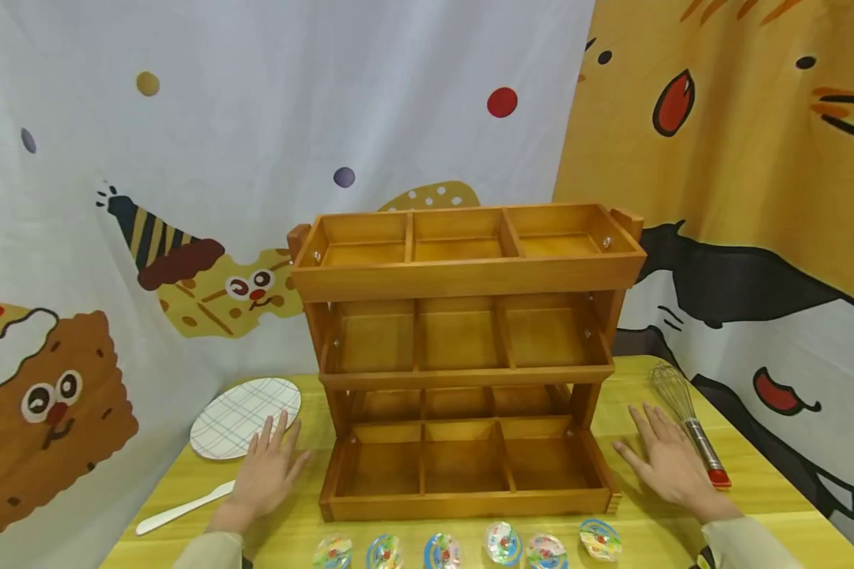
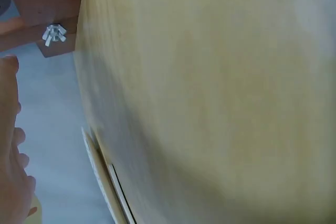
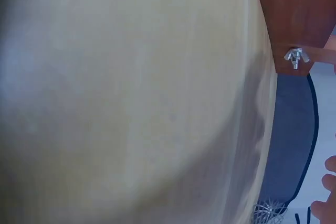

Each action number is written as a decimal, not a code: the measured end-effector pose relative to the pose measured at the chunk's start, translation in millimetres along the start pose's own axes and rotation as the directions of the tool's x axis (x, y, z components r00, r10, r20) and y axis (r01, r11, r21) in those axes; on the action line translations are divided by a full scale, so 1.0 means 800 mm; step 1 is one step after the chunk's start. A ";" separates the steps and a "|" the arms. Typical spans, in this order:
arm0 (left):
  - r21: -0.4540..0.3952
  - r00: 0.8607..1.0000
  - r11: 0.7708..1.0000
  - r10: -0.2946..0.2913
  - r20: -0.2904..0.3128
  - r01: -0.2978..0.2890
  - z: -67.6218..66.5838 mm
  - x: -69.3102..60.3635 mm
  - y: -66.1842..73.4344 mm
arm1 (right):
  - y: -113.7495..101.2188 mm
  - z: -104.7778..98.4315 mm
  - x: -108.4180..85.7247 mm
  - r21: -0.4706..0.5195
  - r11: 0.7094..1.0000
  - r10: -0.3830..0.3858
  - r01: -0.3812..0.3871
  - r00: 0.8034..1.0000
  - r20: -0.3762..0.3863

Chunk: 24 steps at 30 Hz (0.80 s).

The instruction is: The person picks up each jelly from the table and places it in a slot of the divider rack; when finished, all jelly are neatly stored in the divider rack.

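My left hand (image 1: pixel 262 474) lies palm down with spread fingers, holding nothing. Its fingertips overlap the edge of a white checked plate (image 1: pixel 231 419) in the head view; whether they touch is unclear. A white plastic knife (image 1: pixel 185 508) lies beside the wrist. My right hand (image 1: pixel 670 466), likewise spread and holding nothing, is just left of a whisk (image 1: pixel 699 438) with a red-tipped handle. Between the hands stands a three-tier wooden rack (image 1: pixel 470 278) with bare compartments. Several small lidded cups (image 1: pixel 444 551) form a row before it.
The wooden table (image 1: pixel 295 545) shows light yellow grain. A printed cloth (image 1: pixel 256 118) with cartoon figures hangs behind and at both sides. In the wrist views, wing nuts (image 2: pixel 54 34) fasten the rack's sides, and the whisk wires (image 3: pixel 269 212) show at the lower edge.
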<state>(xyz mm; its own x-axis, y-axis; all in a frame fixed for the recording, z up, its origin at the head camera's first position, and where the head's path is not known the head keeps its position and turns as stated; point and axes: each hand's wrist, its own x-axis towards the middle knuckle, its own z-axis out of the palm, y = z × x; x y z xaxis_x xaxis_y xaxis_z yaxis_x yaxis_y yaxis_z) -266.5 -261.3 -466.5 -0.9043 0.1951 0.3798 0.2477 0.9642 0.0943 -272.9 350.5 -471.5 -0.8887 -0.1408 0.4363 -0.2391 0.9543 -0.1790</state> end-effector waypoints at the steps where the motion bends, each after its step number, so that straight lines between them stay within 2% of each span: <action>1: -0.010 1.000 1.000 0.005 -0.005 -0.005 0.000 0.000 0.001 | -0.001 -0.001 0.000 0.002 1.000 -0.002 0.002 1.000 -0.003; 6: -0.114 1.000 0.994 0.006 -0.004 -0.006 0.002 -0.003 0.008 | -0.008 -0.007 -0.005 0.026 1.000 -0.014 0.014 1.000 -0.013; 8: -0.200 1.000 0.980 -0.005 0.012 0.007 0.002 -0.005 0.014 | -0.013 -0.013 -0.008 0.051 0.999 -0.011 0.013 1.000 -0.025; 9: -0.267 1.000 0.964 -0.008 0.027 0.015 0.001 -0.006 0.018 | -0.016 -0.016 -0.010 0.063 0.998 -0.005 0.006 1.000 -0.030; 10: -0.340 0.999 0.940 -0.017 0.049 0.032 -0.001 -0.006 0.022 | -0.020 -0.021 -0.013 0.076 0.997 0.005 -0.002 0.999 -0.039; 12: -0.477 0.994 0.875 -0.041 0.105 0.086 -0.003 -0.009 0.033 | -0.029 -0.030 -0.020 0.112 0.993 0.039 -0.034 0.998 -0.045; 15: -0.643 0.979 0.745 -0.073 0.191 0.181 -0.008 -0.015 0.052 | -0.045 -0.045 -0.033 0.173 0.979 0.117 -0.112 0.993 -0.020; 17: -0.698 0.969 0.681 -0.080 0.232 0.223 -0.007 -0.020 0.061 | -0.056 -0.053 -0.043 0.224 0.959 0.171 -0.171 0.985 0.021; 19: -0.737 0.965 0.632 -0.072 0.252 0.240 -0.005 -0.024 0.066 | -0.066 -0.059 -0.053 0.262 0.936 0.226 -0.236 0.972 0.071; 21: -0.771 0.964 0.589 -0.056 0.259 0.242 -0.001 -0.027 0.067 | -0.075 -0.062 -0.063 0.317 0.891 0.284 -0.324 0.944 0.167; 24: -0.816 0.965 0.528 -0.024 0.262 0.235 0.003 -0.030 0.066 | -0.088 -0.060 -0.077 0.390 0.799 0.336 -0.457 0.878 0.340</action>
<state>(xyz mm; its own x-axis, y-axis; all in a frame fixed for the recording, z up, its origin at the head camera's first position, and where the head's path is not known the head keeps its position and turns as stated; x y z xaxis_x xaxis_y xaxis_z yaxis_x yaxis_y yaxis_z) -232.8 -215.0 -472.4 -0.9695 0.2122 0.1229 0.2023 0.4090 0.8898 -182.6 304.6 -443.1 -0.9939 0.1079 0.0234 0.0624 0.7241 -0.6868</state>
